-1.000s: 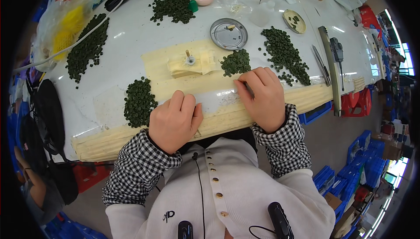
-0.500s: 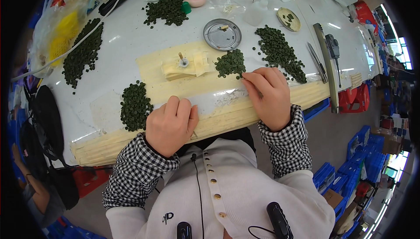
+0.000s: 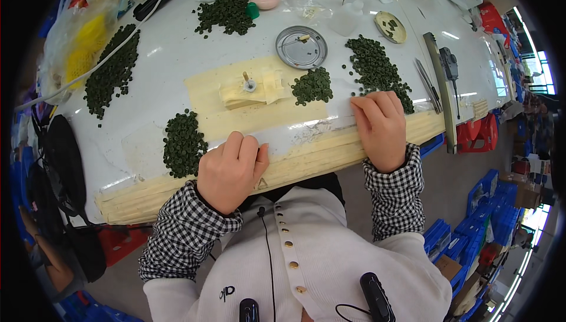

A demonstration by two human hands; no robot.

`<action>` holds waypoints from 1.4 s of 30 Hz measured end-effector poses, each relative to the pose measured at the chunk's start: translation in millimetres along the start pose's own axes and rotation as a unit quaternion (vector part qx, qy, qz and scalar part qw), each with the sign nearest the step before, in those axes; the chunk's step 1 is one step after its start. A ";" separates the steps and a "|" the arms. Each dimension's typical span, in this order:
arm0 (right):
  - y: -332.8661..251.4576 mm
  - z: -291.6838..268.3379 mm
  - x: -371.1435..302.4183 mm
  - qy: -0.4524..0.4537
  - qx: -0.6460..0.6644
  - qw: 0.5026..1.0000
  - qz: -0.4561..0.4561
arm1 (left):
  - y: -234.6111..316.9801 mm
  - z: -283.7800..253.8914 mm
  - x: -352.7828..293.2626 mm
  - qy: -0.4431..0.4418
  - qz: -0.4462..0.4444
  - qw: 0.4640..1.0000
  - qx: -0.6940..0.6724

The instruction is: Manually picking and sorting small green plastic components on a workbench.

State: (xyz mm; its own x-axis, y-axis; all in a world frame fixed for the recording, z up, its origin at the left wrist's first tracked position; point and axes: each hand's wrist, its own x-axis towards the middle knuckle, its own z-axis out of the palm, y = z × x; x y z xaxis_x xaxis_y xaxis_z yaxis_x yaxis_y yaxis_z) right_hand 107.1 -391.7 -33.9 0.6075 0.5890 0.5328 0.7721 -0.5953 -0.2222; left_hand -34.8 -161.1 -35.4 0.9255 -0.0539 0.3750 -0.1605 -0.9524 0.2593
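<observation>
My left hand (image 3: 229,172) rests at the padded near edge of the table, its fingers curled closed; anything inside them is hidden. Close to it on the left is a pile of small dark green round pieces (image 3: 183,145). My right hand (image 3: 382,127) is just in front of the large right pile of such pieces (image 3: 377,65). Its thumb and fingers are pinched together beside a few stray pieces, and what they hold, if anything, is too small to make out. Between the hands lies a smaller pile (image 3: 312,86), next to a tape-wrapped block with an upright pin (image 3: 249,84).
Farther back are a round metal lid (image 3: 301,47), a shallow dish (image 3: 390,27) and two more green piles (image 3: 224,14) (image 3: 112,74). Tweezers (image 3: 428,86) and a black handheld device (image 3: 450,65) lie at the right. A white cable (image 3: 118,48) crosses the left side.
My right hand has moved right, away from the small middle pile to the front of the large right pile. My left hand has barely moved.
</observation>
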 end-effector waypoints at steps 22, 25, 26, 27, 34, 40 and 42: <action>-9.1 1.6 -6.4 0.052 0.030 0.998 0.024 | -5.4 -6.6 5.6 -0.019 -0.013 0.999 -0.023; -10.3 1.3 -7.1 0.048 0.038 0.998 0.027 | 0.7 -3.4 3.4 -0.016 0.023 0.999 0.022; -10.7 1.5 -7.0 0.050 0.039 0.998 0.026 | 1.4 -1.8 1.9 -0.016 0.034 0.999 0.036; -11.1 1.5 -7.2 0.052 0.039 0.998 0.026 | 2.1 -0.6 1.1 -0.010 0.043 0.998 0.037; -13.3 2.4 -8.2 0.059 0.039 0.997 0.016 | -3.2 3.4 -1.9 0.026 0.086 0.996 -0.001; -12.8 2.7 -8.9 0.062 0.043 0.997 0.012 | -4.5 4.5 -4.5 0.025 0.097 0.995 -0.012; -12.7 2.9 -9.3 0.063 0.039 0.997 0.013 | -6.3 4.0 -3.8 0.025 0.086 0.995 -0.045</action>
State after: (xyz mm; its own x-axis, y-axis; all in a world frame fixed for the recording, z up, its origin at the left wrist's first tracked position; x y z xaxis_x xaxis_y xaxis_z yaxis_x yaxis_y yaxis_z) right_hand 92.1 -388.0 -38.3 0.6032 0.4983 0.6228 0.7716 -0.5625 -0.2972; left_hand -35.9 -156.1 -42.0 0.8635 -0.1965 0.4645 -0.3472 -0.8995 0.2651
